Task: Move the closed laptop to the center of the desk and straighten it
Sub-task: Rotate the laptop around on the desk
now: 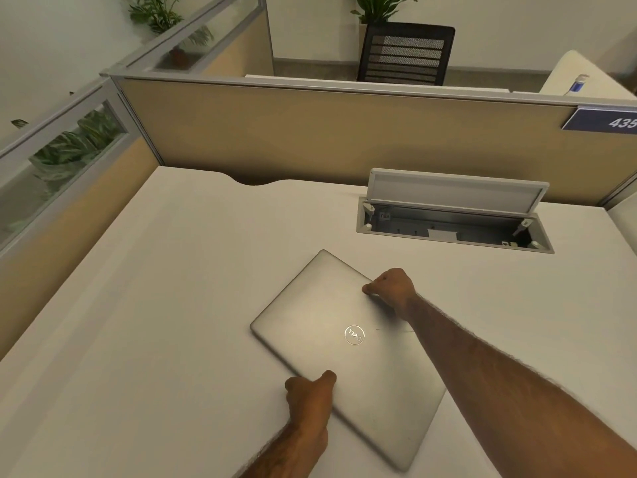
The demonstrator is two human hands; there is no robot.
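A closed silver laptop [331, 326] with a round logo lies on the white desk [155, 305], turned at a slant to the desk's edges. My left hand [310, 401] grips its near-left long edge, thumb resting on the lid. My right hand [391, 288] holds the far-right edge near the back corner, fingers curled over it. My right forearm crosses above the laptop's right side and hides part of that edge.
An open cable hatch [451, 229] with its lid raised is sunk in the desk behind the laptop on the right. Beige partition walls [310, 132] close off the back and left. A black mesh chair [406, 53] stands beyond the partition.
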